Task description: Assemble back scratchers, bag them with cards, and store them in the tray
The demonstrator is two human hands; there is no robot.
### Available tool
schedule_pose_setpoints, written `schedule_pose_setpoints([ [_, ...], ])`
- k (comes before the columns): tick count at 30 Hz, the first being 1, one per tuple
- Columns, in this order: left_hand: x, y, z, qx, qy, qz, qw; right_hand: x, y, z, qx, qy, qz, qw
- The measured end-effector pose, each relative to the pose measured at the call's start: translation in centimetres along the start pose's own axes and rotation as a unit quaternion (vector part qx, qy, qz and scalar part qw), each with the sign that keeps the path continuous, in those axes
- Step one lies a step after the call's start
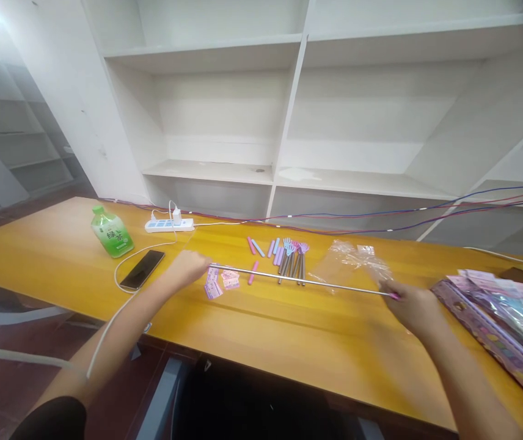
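Note:
A long thin metal rod [298, 280] stretches nearly level above the table between my two hands. My left hand [190, 269] is closed round its left end, near some small purple and pink printed cards [214, 282]. At the other end, where a bit of pink shows, my right hand [410, 302] is closed on the rod. Behind the rod lie several small hand-shaped scratchers [296, 260] with dark handles. Pink, blue and purple tubes [258, 247] are beside them, and one pink tube [253, 272] lies near the cards.
A green bottle [112, 232], a phone [143, 269] and a white power strip [168, 225] with a cable are at left. Clear plastic bags [353, 260] lie behind my right hand. A patterned box [495, 330] with wrapped packets stands at right. White shelves [225, 171] rise behind the table.

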State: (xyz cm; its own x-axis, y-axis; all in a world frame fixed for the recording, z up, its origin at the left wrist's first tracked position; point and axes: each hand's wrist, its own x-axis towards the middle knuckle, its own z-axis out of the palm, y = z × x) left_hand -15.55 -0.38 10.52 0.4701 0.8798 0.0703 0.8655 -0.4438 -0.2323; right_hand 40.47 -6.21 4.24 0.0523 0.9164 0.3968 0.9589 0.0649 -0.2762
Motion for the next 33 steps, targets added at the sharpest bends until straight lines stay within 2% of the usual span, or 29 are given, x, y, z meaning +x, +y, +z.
schedule_pose_setpoints([
  [3, 3.5, 7.4, -2.0, -0.055, 0.006, 0.03, 0.998, 2.8, -9.9, 2.5, -0.021, 0.064, -0.068, 0.995],
  [5, 5.8, 11.2, -2.5, -0.079, 0.001, 0.022, 0.997, 4.4, -16.1, 4.5, -0.04, 0.047, -0.105, 0.993],
  [7, 7.6, 12.9, -2.2, -0.092, -0.021, 0.021, 0.995, 5.4, -20.0, 6.6, -0.057, 0.008, -0.128, 0.99],
  [8, 8.1, 13.1, -1.6, -0.092, -0.028, 0.021, 0.995, 5.7, -21.0, 7.6, -0.057, -0.012, -0.14, 0.988],
  [10, 8.4, 12.8, 0.1, -0.091, -0.034, 0.026, 0.995, 5.7, -21.2, 9.5, -0.049, -0.039, -0.158, 0.985],
  [14, 7.8, 12.3, 4.1, -0.09, -0.035, 0.027, 0.995, 4.7, -18.8, 12.4, -0.022, -0.058, -0.18, 0.982],
  [16, 7.6, 12.7, 5.7, -0.097, -0.028, 0.03, 0.994, 4.2, -17.8, 13.0, 0.009, -0.045, -0.203, 0.978],
  [19, 7.8, 13.2, 6.9, -0.116, -0.004, 0.035, 0.993, 3.8, -17.1, 13.0, 0.059, -0.016, -0.218, 0.974],
  [25, 7.9, 13.1, 7.3, -0.16, 0.033, 0.043, 0.986, 3.7, -17.4, 12.4, 0.121, -0.047, -0.162, 0.978],
  [29, 7.7, 12.6, 6.8, -0.194, 0.067, 0.039, 0.978, 4.0, -17.2, 12.3, 0.151, -0.048, -0.135, 0.978],
  [33, 7.2, 12.4, 6.0, -0.25, 0.073, 0.078, 0.962, 4.6, -16.2, 12.1, 0.17, -0.043, -0.083, 0.981],
])
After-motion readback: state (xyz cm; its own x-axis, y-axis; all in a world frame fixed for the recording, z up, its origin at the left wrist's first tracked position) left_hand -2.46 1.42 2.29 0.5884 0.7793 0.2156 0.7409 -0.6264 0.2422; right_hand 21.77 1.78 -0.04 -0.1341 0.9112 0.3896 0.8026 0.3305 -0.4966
